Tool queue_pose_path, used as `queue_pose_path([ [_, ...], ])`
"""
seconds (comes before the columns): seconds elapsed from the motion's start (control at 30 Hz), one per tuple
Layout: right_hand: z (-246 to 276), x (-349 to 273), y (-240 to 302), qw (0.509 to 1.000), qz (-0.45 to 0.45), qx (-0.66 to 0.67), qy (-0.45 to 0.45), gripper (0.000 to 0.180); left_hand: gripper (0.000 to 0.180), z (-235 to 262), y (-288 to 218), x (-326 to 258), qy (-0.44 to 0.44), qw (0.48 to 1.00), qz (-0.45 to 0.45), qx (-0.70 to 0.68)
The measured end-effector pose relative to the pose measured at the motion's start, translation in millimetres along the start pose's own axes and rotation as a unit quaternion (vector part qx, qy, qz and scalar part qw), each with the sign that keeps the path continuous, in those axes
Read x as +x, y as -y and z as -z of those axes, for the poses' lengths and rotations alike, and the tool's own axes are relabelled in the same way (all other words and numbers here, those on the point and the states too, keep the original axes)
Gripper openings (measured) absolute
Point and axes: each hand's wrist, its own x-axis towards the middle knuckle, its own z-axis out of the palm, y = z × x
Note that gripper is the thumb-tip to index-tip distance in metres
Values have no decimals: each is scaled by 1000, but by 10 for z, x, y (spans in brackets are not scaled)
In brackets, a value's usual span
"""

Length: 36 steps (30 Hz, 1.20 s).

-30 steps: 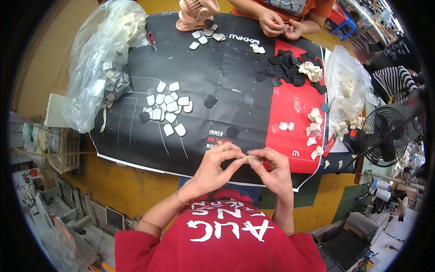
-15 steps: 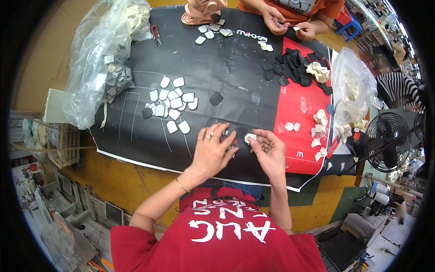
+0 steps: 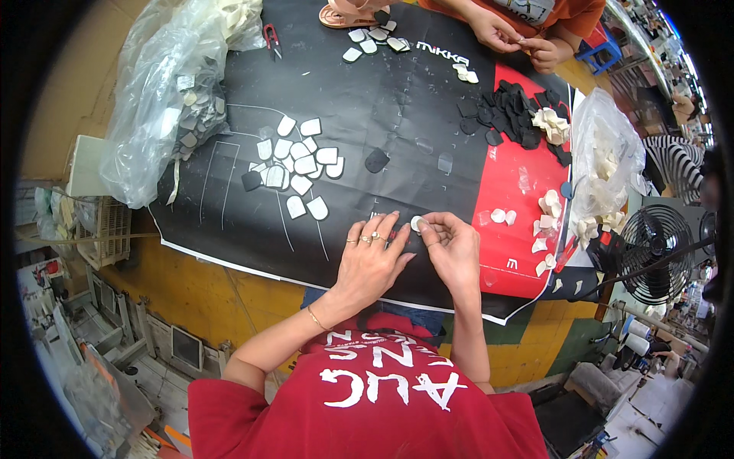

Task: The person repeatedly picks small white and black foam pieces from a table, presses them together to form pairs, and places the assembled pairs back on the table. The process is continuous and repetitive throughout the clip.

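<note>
Since the frame a second ago, the person's hands have parted: the small white rounded piece (image 3: 416, 223) that was between both sets of fingertips is now with the right hand (image 3: 453, 246) alone, and the left hand (image 3: 365, 258) has come down on the bench (image 3: 359, 99). Compared with half a second ago, the co-worker's hands (image 3: 495, 32) across the bench have drawn together. The right thumb and forefinger are closed in a pinch on the white piece, low over the black part of the bench cover near its front edge; whether it touches the cover cannot be told. The left hand lies palm down just beside it, fingers loosely spread, with nothing visible in their hold. Farther in lies a single black tab (image 3: 376, 159), and left of it a loose cluster of white-faced tabs (image 3: 304, 165). On the red band (image 3: 505, 249) to the right sit a pair of cream pieces (image 3: 498, 216) and, farther back, a heap of black tabs (image 3: 511, 115). Clear plastic bags (image 3: 139, 130) of pieces stand at both sides, with red-handled snips (image 3: 270, 38) near the left one.
</note>
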Motion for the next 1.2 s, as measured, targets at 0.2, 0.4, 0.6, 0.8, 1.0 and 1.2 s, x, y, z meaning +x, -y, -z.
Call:
queue_pose_path([
  [0.2, -29, 17, 0, 1000, -14, -3, -1, 15, 45, -3, 24, -3, 3, 1000, -13, 0],
  [0.4, -39, 29, -15, 1000, -8, -15, 1, 14, 45, 22, 64, -3, 8, 1000, -20, -19],
  [0.6, -51, 23, -12, 1000, -5, -18, -4, 14, 45, 31, 71, 1, 10, 999, -20, -28],
  [0.8, -92, -1, 4, 998, 13, -49, -22, 14, 45, 26, 68, 5, 9, 999, -20, -23],
  [1.0, -118, -27, -21, 998, 26, -46, -35, 13, 49, 31, 93, 38, 6, 999, -17, -45],
  [1.2, -147, -42, -36, 996, 55, -47, -54, 12, 50, 34, 96, 102, 30, 998, -45, 25],
])
